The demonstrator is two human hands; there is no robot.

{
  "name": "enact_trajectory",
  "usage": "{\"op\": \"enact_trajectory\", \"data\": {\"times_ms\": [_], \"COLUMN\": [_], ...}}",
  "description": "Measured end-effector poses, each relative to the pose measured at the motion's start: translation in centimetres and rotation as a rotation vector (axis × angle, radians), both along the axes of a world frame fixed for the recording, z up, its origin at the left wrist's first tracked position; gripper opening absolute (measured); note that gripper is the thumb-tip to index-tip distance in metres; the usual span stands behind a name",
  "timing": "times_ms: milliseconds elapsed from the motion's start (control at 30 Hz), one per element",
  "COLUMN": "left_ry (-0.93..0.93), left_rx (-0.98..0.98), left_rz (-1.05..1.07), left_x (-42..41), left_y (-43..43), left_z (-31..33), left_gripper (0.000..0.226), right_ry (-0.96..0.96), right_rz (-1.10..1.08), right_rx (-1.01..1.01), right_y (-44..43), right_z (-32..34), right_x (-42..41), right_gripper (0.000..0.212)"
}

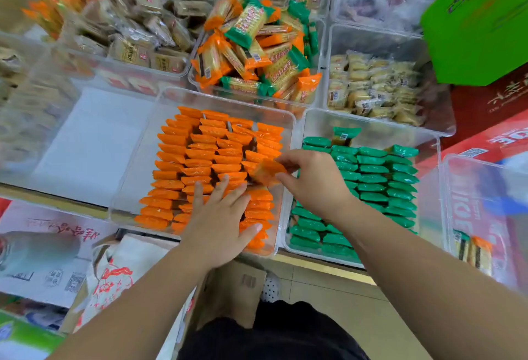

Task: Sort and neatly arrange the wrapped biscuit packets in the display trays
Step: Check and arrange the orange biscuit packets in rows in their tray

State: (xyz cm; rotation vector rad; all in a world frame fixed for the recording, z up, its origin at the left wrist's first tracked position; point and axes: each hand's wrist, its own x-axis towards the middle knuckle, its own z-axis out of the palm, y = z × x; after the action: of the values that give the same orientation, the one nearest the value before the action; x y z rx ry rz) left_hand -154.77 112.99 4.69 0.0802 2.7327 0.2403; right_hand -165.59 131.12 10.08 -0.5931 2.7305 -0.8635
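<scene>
One orange-wrapped biscuit packet [267, 172] is pinched between the thumb and fingers [287, 156] of the right hand [314, 179]. It hangs just above the rightmost column in the clear plastic tray of orange packets [128, 176]. The packet is blurred but looks tilted, its long axis slanting across the rows rather than lining up with them. The slot it seems meant for lies directly beneath and slightly nearer the person, so I judge the right hand must turn it and push it down. The left hand [220, 216] lies flat with its fingers [223, 188] spread and straight, pressing on the near rows just left of that spot and gripping nothing.

Just right of this tray, touching it, a clear tray of green packets [371, 121] holds neat rows, with one packet standing proud at the back. Behind both, a clear tray heaped with loose orange and green packets [197, 84] awaits sorting. All three rest on the bench [328, 266].
</scene>
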Motion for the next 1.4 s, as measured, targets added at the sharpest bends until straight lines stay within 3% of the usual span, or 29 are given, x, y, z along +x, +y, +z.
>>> {"op": "enact_trajectory", "data": {"times_ms": [200,400,567,700,833,1000,1100,1300,1400], "left_ry": [0.024,0.092,0.07,0.022,0.028,0.017,0.016,0.049,0.058], "left_rx": [0.028,0.12,0.106,0.067,0.044,0.009,-0.016,-0.055,-0.07], "left_rz": [-0.001,0.079,0.043,-0.007,-0.018,-0.032,-0.047,-0.089,-0.104], "left_x": [-0.4,-0.1,-0.6,-1.4,-1.6,-1.7,-1.8,-2.0,-2.3], "left_y": [-0.1,-0.4,-0.1,0.0,-0.1,0.2,0.3,0.4,0.5], "left_z": [-0.5,-0.6,-0.8,-1.0,-0.9,-0.8,-0.6,-0.2,0.0], "left_gripper": [0.072,0.066,0.088,0.088,0.08,0.075,0.075,0.07,0.067], "right_ry": [0.189,0.209,0.233,0.149,0.106,0.16,0.202,0.35,0.444], "right_rz": [0.166,0.28,0.284,0.354,0.281,0.305,0.294,0.229,0.109], "right_rx": [0.326,0.579,0.706,0.675,0.534,0.819,0.852,0.681,0.492], "right_y": [-2.7,-4.2,-5.2,-4.9,-4.9,-6.2,-6.9,-4.9,-2.8], "right_z": [-3.1,-3.9,-4.5,-3.6,-2.5,-3.1,-3.4,-2.0,-0.3], "right_x": [-1.4,-1.0,-1.0,-2.0,-3.7,-3.9,-3.8,-3.3,-2.4], "right_gripper": [0.018,0.01,0.016,0.023,0.022,0.015,0.012,0.023,0.015]}}
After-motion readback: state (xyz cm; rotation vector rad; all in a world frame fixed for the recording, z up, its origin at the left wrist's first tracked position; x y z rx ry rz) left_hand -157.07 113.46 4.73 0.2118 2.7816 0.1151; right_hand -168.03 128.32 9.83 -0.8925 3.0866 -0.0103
